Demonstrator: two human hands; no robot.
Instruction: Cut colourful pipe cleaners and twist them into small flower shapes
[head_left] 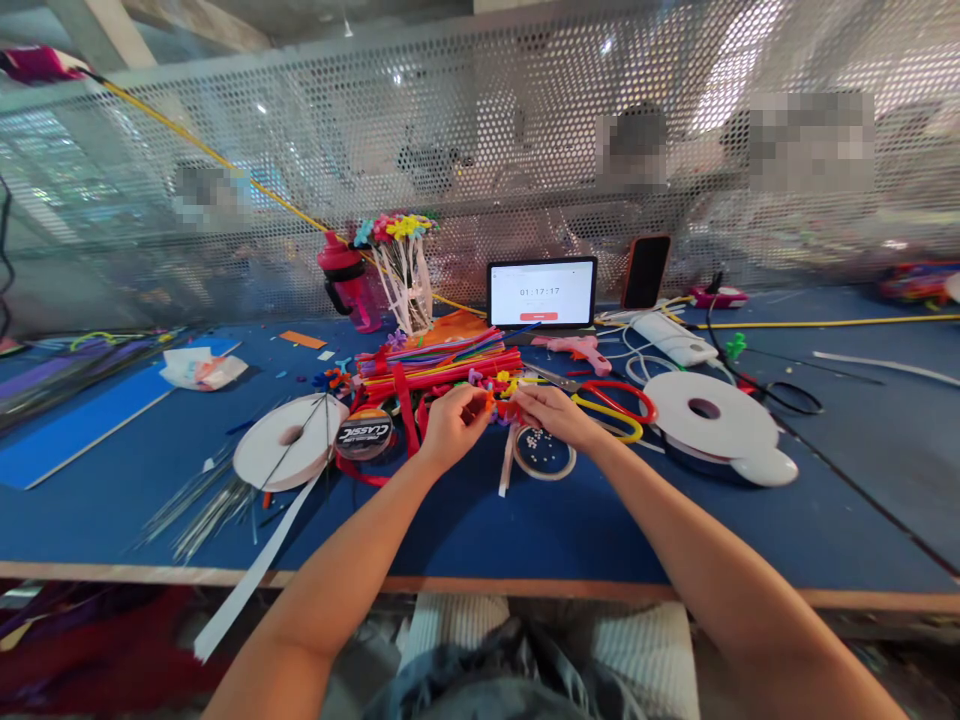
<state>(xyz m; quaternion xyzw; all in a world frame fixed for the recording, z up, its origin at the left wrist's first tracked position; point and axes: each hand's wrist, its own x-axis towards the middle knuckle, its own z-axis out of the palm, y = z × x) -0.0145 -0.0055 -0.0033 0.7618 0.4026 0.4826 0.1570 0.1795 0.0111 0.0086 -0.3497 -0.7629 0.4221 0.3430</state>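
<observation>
Head view: left hand (pixel 450 430) and right hand (pixel 547 415) both in narrow grip on small orange-red pipe-cleaner twist (pixel 496 405) (exact shape hard to tell), held just above blue counter (pixel 540 530). Bundled pipe cleaners (pixel 431 360) lie just past left hand; scissors (pixel 611 405) w/ red & yellow handles lie nr right hand, beside small tape ring (pixel 544 452).

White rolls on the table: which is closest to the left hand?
The white roll beside the black Classic roll, by the left hand; the other white roll sits beyond the right hand.
</observation>
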